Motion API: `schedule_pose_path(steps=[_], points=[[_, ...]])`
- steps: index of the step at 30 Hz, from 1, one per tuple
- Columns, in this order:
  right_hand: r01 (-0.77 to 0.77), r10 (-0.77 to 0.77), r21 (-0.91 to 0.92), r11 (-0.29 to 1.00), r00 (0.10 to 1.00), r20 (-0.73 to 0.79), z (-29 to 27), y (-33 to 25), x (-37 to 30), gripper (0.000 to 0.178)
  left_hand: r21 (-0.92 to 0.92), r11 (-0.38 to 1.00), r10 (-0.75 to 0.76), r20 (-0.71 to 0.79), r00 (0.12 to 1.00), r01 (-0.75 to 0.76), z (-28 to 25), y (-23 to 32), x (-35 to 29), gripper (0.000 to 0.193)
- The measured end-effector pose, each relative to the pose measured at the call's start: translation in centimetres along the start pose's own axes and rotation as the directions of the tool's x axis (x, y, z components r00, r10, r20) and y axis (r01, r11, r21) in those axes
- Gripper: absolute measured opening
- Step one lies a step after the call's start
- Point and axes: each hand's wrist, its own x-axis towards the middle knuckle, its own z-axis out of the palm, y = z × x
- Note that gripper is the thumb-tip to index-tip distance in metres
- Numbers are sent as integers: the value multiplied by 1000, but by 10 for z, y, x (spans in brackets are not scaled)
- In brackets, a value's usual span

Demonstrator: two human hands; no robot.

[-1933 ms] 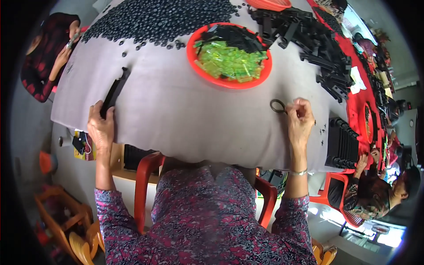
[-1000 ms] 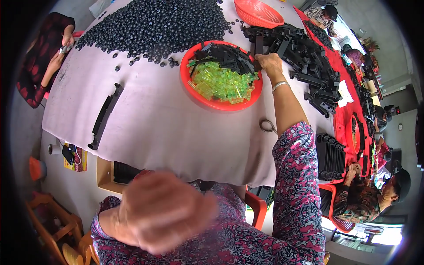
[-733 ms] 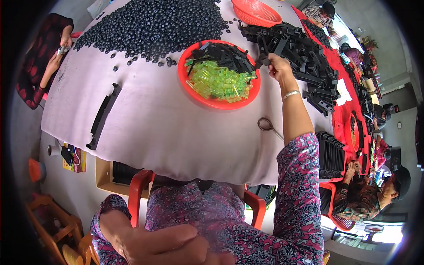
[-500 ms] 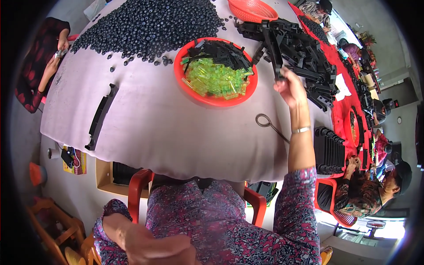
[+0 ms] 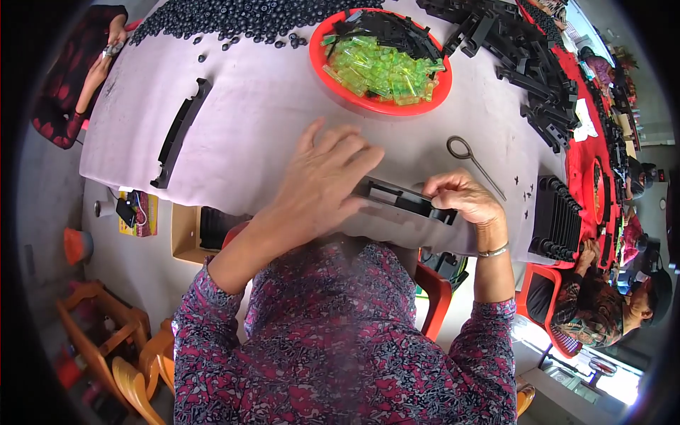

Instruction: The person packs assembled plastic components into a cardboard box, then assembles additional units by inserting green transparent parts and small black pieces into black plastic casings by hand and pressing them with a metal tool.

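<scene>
Near the table's front edge, my right hand (image 5: 467, 198) grips the right end of a long black plastic housing (image 5: 398, 198) with an open slot along it. My left hand (image 5: 326, 177) is over the housing's left end, fingers spread; whether its thumb touches the part I cannot tell. Ahead stands a red plastic bowl (image 5: 382, 105) with green transparent plastic pieces (image 5: 379, 71) and thin black strips (image 5: 389, 32). A similar black housing (image 5: 180, 134) lies alone at the left. Right of my hands is a metal rod with a looped end (image 5: 476, 164).
Black round wheels (image 5: 241, 18) are heaped at the far side. A pile of black housings (image 5: 524, 64) is at the far right, with stacked black parts (image 5: 554, 219) nearer. Tiny black bits (image 5: 525, 195) lie beside the rod. Other people sit left and right.
My right hand has come back from the pile to the front edge with a black housing. My left hand has risen from my lap to the housing. The view has tilted nearer.
</scene>
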Motion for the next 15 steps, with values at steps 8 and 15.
schedule_pose_path(steps=[8,15], points=[[-36,19,-156,987,994,-110,13,-14,9,21,21,998,-56,62,996,54,22,-24,-16,38],[-3,-49,-209,978,968,-247,2,-14,10,21,-15,997,-73,15,997,74,34,-29,-16,36]])
